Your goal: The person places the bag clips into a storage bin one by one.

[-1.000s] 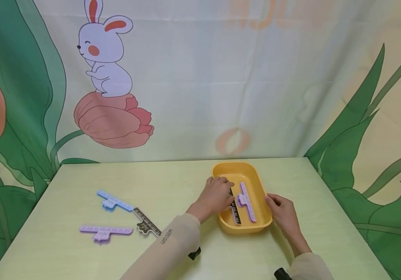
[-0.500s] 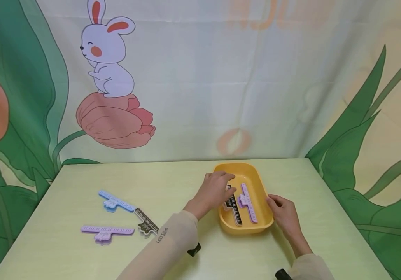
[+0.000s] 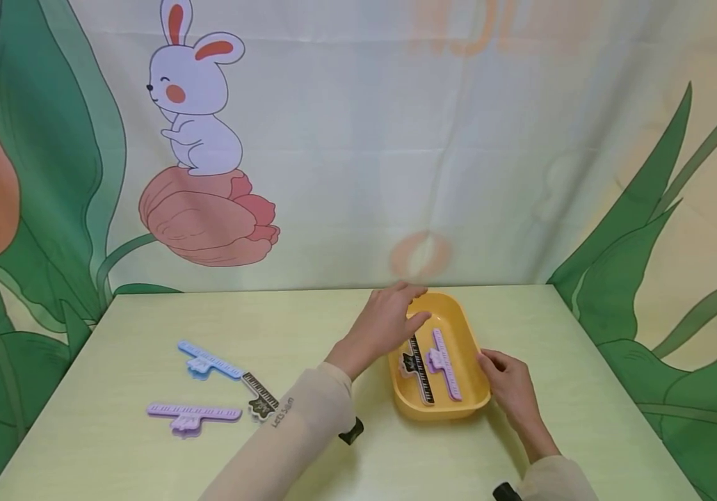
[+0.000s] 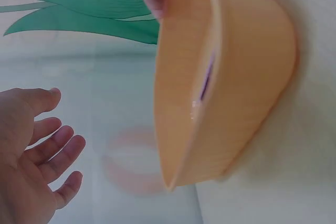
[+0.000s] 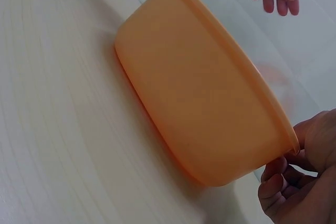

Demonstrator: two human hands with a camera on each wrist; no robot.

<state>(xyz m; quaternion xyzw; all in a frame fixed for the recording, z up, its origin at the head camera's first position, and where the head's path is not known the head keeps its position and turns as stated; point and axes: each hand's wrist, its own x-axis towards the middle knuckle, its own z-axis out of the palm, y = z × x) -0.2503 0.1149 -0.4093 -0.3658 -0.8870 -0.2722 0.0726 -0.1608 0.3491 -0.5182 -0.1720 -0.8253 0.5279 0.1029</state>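
Note:
A yellow plastic tray (image 3: 442, 412) stands on the table at right of centre. My right hand (image 3: 511, 383) grips its right rim; in the right wrist view the thumb (image 5: 310, 132) and curled fingers pinch that rim. Inside the tray lie a black clip (image 3: 421, 376) with a piano-key pattern and a purple clip (image 3: 448, 369), side by side. Above the tray's left rim is my left hand (image 3: 380, 323), its fingers spread and holding nothing. The left wrist view shows that hand (image 4: 31, 150) apart from the tray wall (image 4: 247, 77).
On the table's left side lie a blue clip (image 3: 211, 360), another purple clip (image 3: 194, 412) and a black clip (image 3: 261, 398), the last partly hidden by my left sleeve (image 3: 295, 424). A printed cloth backdrop (image 3: 345, 174) hangs behind the table.
My left hand has let go of the black clip in the tray and risen up and back from it, fingers spreading. The right hand keeps its hold on the tray rim.

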